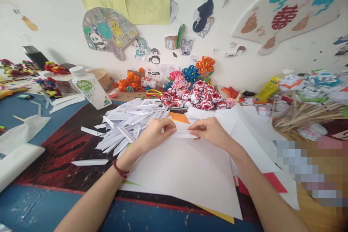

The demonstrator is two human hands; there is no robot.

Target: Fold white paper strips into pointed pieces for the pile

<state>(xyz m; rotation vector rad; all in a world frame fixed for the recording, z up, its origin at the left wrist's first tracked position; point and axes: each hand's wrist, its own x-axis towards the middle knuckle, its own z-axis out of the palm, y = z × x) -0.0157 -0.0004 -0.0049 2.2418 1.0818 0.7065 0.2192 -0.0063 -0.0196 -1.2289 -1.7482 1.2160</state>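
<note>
A narrow folded white paper strip (186,134) is stretched between my two hands, above a large white paper sheet (187,170). My left hand (157,132) pinches the strip's left end between thumb and fingers; a dark red braided bracelet (120,169) circles that wrist. At the right end, my right hand (209,132) has its fingertips closed on the same strip. Just left of my left hand lies a heap of folded white paper strips (130,116), with a few loose ones around it. Coloured sheets peek out from beneath the white paper.
Behind the heap stand a white bottle (89,87) and red-and-white paper flowers (198,96). Orange flowers (129,81) sit at the back. On the right are wooden sticks (307,116) and a yellow box cutter (268,88). A white case (20,163) rests at the left.
</note>
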